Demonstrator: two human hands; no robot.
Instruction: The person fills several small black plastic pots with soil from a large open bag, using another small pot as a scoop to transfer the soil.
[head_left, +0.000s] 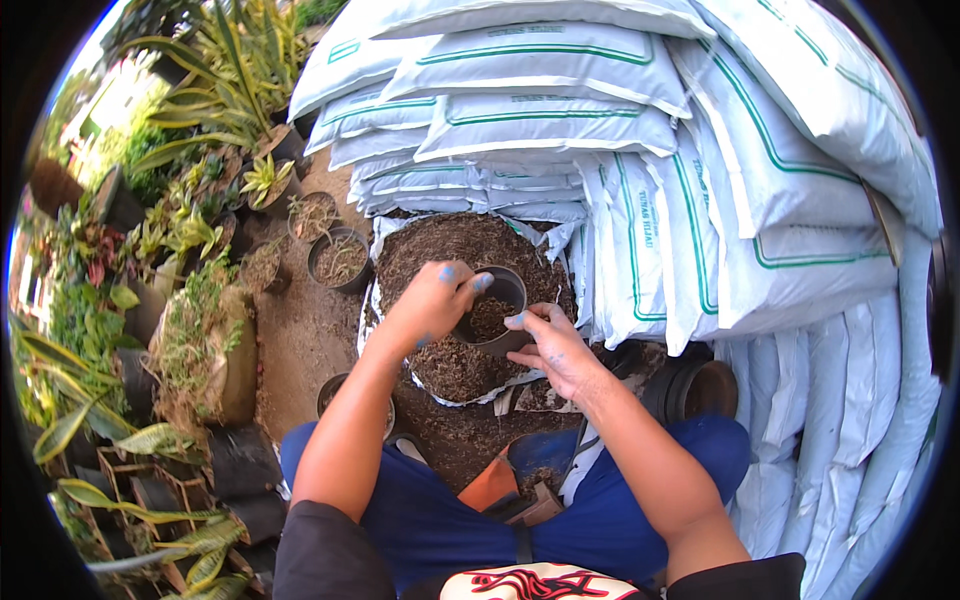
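Note:
A dark round plant pot point(512, 287) is held tilted over an open white sack point(366, 330) filled with brown, crumbly potting soil point(430, 245). Some of the same kind of soil lies in the bottom of the pot. My left hand point(438, 298) is closed on the pot's left rim, with the fingertips partly hidden. At the lower right side, my right hand point(552, 350) pinches the rim, its thumb over the edge and its fingers beneath. Blue stains mark both hands.
White sacks with green lines point(545, 60) are stacked high ahead and to the right. Nested black pots point(705, 388) lie by my right knee. Potted plants point(342, 258) crowd the left side. Between my legs is an orange and blue object point(490, 484) I cannot identify.

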